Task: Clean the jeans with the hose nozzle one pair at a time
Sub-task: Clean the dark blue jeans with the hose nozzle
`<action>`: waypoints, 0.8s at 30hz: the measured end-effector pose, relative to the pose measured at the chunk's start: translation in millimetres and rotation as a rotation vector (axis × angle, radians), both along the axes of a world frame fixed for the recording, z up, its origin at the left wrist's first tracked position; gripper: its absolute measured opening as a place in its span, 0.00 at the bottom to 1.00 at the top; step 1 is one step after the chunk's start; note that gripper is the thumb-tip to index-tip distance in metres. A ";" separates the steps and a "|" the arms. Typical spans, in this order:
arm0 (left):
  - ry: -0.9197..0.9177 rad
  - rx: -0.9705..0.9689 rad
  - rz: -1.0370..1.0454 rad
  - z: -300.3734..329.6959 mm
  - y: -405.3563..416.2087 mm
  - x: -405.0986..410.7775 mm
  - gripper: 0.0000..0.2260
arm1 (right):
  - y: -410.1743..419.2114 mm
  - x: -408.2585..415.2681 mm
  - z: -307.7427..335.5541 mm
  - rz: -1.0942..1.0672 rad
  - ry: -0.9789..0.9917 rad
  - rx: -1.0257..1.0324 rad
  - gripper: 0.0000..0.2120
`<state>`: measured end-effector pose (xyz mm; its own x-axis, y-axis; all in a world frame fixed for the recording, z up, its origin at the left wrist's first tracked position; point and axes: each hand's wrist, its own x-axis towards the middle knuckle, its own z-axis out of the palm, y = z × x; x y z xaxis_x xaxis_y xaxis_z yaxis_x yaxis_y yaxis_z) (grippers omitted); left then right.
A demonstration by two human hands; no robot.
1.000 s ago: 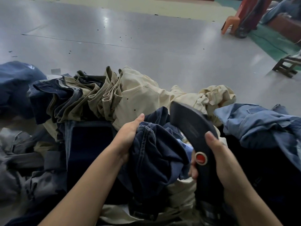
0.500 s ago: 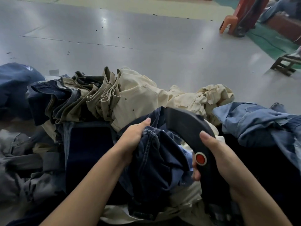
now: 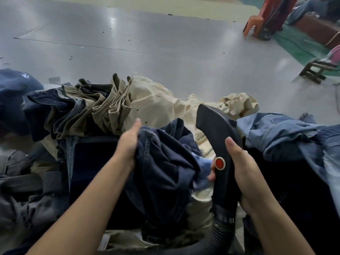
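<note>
You are bunching dark jeans at the pile's front, your left hand closed on the fabric. Your right hand is wrapping the nozzle, its tip lifted just beside them. Try pulling the denim taut while bringing the tip down.
</note>
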<state>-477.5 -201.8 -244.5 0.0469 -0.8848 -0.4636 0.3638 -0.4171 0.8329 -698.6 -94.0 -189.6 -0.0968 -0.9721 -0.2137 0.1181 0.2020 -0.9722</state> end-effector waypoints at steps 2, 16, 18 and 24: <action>-0.398 -0.068 0.254 -21.6 -11.8 17.2 0.20 | -0.2 -1.0 -6.3 0.010 -0.005 -0.005 0.23; 0.388 0.103 0.095 -63.2 -18.6 20.1 0.18 | -14.1 36.2 -49.9 0.039 -0.028 0.058 0.16; 0.480 -0.057 0.087 -52.8 -30.1 26.2 0.16 | -14.8 27.6 -43.9 -0.010 -0.119 0.030 0.21; -0.315 0.311 -0.150 -116.9 3.3 16.3 0.18 | -10.7 14.1 -48.2 -0.021 -0.023 0.051 0.18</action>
<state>-461.1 -198.5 -361.4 0.1098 -0.7140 -0.6915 0.0300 -0.6930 0.7203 -684.5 -104.6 -237.8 -0.1119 -0.9576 -0.2656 0.1447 0.2488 -0.9577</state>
